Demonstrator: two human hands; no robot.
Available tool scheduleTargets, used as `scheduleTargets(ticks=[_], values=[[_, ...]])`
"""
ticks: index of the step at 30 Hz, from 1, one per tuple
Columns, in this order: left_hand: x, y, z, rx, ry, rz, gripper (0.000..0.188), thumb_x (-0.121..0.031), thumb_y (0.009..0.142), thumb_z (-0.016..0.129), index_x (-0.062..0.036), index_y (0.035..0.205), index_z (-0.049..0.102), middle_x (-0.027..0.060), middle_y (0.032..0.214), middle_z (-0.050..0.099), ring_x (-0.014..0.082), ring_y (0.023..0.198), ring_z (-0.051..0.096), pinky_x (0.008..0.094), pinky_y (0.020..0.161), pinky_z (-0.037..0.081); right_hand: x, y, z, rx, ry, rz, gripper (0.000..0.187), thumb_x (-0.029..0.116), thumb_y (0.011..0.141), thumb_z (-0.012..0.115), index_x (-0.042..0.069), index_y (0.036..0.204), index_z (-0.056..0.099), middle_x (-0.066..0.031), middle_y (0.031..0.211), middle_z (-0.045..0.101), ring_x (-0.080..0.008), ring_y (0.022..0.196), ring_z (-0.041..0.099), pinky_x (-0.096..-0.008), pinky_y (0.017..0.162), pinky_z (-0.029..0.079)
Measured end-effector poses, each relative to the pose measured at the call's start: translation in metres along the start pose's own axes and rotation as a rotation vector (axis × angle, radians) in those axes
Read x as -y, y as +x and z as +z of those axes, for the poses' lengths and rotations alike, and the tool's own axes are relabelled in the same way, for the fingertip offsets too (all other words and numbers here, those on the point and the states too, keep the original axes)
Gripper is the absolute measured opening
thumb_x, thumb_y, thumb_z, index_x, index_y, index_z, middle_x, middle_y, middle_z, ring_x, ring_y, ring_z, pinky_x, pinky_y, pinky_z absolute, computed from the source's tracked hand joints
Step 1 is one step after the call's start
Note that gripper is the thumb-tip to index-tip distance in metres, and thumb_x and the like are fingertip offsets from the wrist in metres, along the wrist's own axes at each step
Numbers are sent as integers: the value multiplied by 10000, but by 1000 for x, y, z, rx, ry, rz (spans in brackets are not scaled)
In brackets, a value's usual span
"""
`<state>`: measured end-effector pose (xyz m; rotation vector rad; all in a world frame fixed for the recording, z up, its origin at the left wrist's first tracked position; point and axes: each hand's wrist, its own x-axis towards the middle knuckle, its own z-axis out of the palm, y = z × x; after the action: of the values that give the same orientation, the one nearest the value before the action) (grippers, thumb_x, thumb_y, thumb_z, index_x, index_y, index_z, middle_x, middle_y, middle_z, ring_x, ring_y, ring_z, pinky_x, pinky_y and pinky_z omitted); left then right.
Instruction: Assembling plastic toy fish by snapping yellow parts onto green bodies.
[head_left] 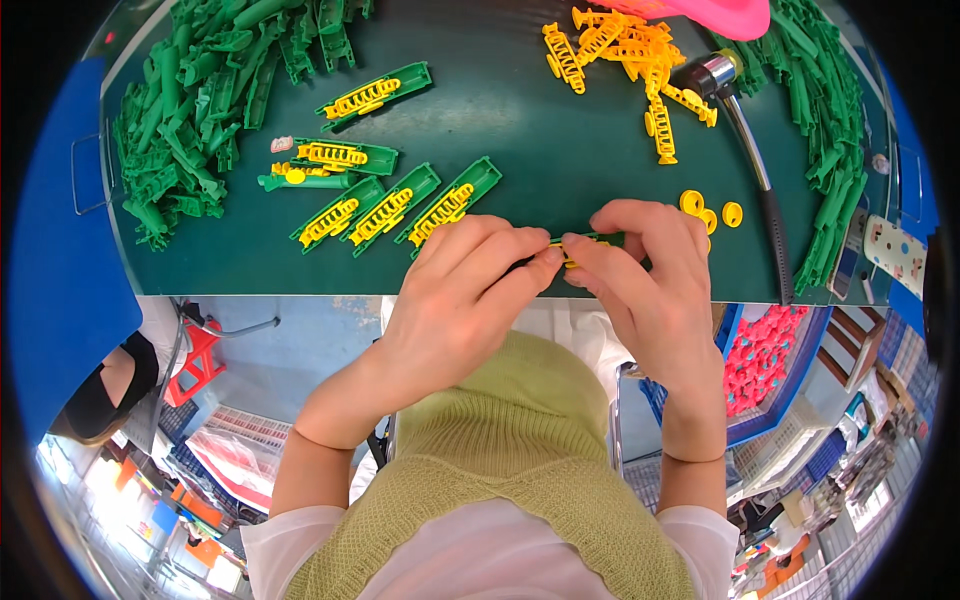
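Most of a small green-and-yellow piece point(570, 263) is hidden by fingers; it sits at the near edge of the dark green tabletop point(480, 95), close in front of the person's body. The left grip point(458, 288) is nearly closed, thumb and index finger pinched on the piece's left part. The right grip point(655, 280) is drawn in to a similar pinch at its right, though I cannot tell how hard either presses.

A slip of either pinch could send the piece over the near edge, since hardly any surface lies between it and the drop. Pushing unevenly might seat the yellow insert crooked or bend its thin rungs. At least 3 yellow discs point(733, 214) lie just beside the right grip, where a sideways sweep could scatter them. The hammer point(768, 205) has its black handle end at the near edge, so a bump from the right forearm could tip it off. On the left, 3 filled green shells point(392, 209) lie slanted in a row near the left grip; a careless knuckle could knock them askew.

As for brands or labels, I can read none; the pale pinkish scrap point(281, 144) is too small to show any lettering.
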<state>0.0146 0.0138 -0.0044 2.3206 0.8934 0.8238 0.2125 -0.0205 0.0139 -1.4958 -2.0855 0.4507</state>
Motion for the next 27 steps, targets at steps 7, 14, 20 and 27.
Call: scheduleTargets(ticks=[7, 14, 20, 27], values=[[0, 5, -5, 72, 31, 21, 206, 0, 707, 751, -19, 898, 679, 66, 966, 666, 239, 837, 610, 346, 725, 469, -2, 0, 6, -15, 20, -32, 263, 88, 690, 795, 94, 926, 680, -20, 956, 606, -198, 743, 513, -341, 724, 366], [5, 3, -7, 22, 326, 208, 309, -118, 648, 649, -35, 945, 635, 63, 1005, 601, 244, 947, 580, 355, 789, 458, 3, 3, 19, -63, 28, -16, 319, 89, 682, 799, 117, 983, 699, -15, 1007, 611, -195, 783, 521, -337, 736, 371], [16, 7, -49, 23, 355, -50, 268, -153, 718, 783, -91, 942, 650, 43, 1033, 598, 265, 993, 564, 390, 805, 415, 7, 4, 20, -203, -34, -40, 394, 69, 685, 795, 135, 1067, 718, -61, 1144, 632, -249, 978, 571, -347, 846, 408], [49, 2, -89, -218, 535, -128, 271, -124, 752, 785, -81, 998, 680, 49, 998, 639, 265, 972, 573, 380, 819, 421, -14, 61, 17, -263, -251, 11, 278, 80, 824, 721, 92, 1098, 675, -73, 1082, 637, -241, 967, 584, -361, 823, 416]])
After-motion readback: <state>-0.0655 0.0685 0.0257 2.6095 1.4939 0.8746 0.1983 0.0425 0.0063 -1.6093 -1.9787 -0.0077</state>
